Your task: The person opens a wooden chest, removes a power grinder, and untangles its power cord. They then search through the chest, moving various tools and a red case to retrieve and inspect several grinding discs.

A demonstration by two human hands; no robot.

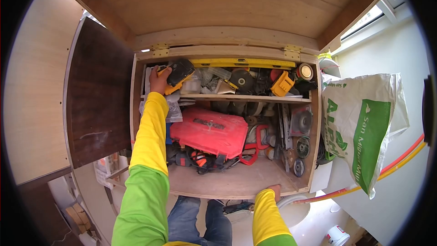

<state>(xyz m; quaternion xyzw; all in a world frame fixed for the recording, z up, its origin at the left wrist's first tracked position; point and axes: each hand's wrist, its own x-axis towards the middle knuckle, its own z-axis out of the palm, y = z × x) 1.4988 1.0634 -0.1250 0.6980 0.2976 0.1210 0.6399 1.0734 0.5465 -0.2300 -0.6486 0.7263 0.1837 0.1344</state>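
In the upper left of an open wooden tool box (218,183), my left hand (159,80) is closed on a black and yellow battery charger (180,74). My right hand (275,191) rests at the box's front edge, low on the right; its fingers are mostly hidden by the edge and sleeve. Below the charger lies a red plastic case (211,132), with a red-handled tool (260,137) to its right. The upper compartment also holds a yellow level (246,62), a black disc (241,79) and a yellow battery-like item (282,83).
The raised wooden lid (218,4) stands over the box. On the right hang a white and green sack (359,127) and red and yellow hoses (405,159). Dark panel (100,91) at left; white bucket (337,235) on the floor at lower right.
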